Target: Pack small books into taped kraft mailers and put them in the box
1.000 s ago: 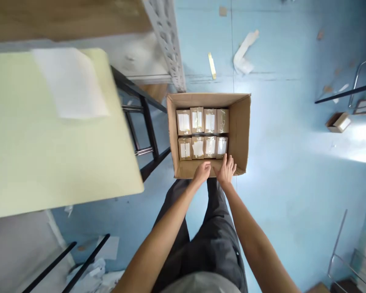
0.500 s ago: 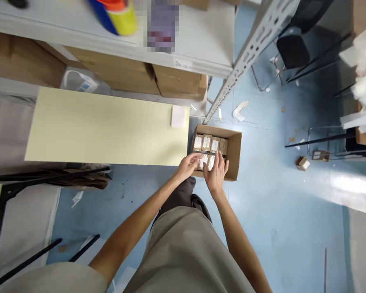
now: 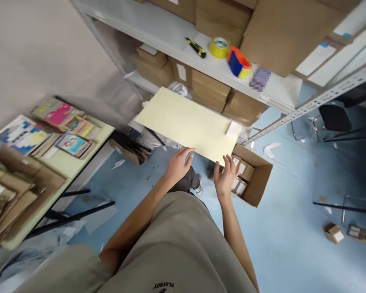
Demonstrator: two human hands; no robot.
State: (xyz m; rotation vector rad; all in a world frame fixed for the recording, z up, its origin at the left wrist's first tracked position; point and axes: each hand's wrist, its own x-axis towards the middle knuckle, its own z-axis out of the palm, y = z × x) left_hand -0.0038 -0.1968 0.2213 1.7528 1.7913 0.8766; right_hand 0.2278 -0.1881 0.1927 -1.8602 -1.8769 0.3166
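Observation:
My left hand (image 3: 179, 166) hangs in the air near the front edge of a pale yellow tabletop (image 3: 183, 120), fingers apart and holding nothing. My right hand (image 3: 226, 179) is open too, fingers spread, just left of an open cardboard carton (image 3: 262, 183) and partly covering it. Inside the carton are several small brown boxes (image 3: 246, 171) with white labels. A small white box (image 3: 233, 129) lies at the right end of the tabletop.
A shelf above the table bears a cutter knife (image 3: 196, 47), yellow tape (image 3: 220, 47) and a blue-orange-yellow roll (image 3: 238, 63). Its metal post (image 3: 280, 122) stands behind the carton. At left, a second table (image 3: 102, 132) carries books and flattened cardboard. Small boxes (image 3: 333, 232) lie on the floor.
My view has swung left, bringing the second table into sight. Both hands have come away from over the boxes in the carton, moving left and farther apart.

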